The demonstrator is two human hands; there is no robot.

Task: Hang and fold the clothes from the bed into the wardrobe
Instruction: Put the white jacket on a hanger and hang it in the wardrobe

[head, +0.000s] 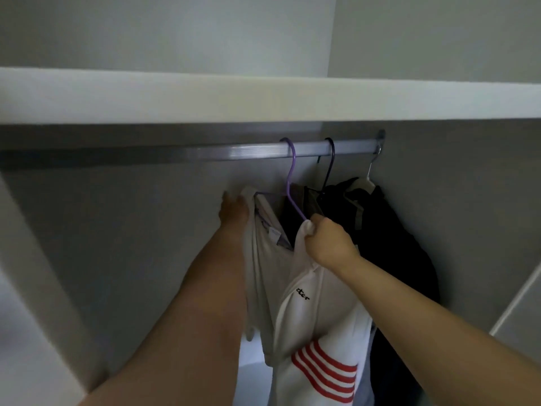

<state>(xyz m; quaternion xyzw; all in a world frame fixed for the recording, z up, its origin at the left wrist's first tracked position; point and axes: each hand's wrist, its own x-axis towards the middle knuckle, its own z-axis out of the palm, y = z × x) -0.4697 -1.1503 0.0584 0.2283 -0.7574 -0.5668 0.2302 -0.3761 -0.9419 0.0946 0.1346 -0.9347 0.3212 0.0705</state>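
Note:
A white garment (316, 312) with red stripes and black lettering hangs on a purple hanger (291, 171), whose hook sits over the wardrobe's metal rail (205, 152). My left hand (234, 213) lies against the garment's far left shoulder, its fingertips hidden behind the cloth. My right hand (329, 243) pinches the garment's near shoulder at the hanger's right arm.
Dark clothes (389, 230) hang to the right on a dark hanger (330, 162) and a pale hanger (366, 180) near the rail's end bracket. A white shelf (263, 98) runs above the rail. The rail's left stretch is bare. A wardrobe panel (521, 312) stands at right.

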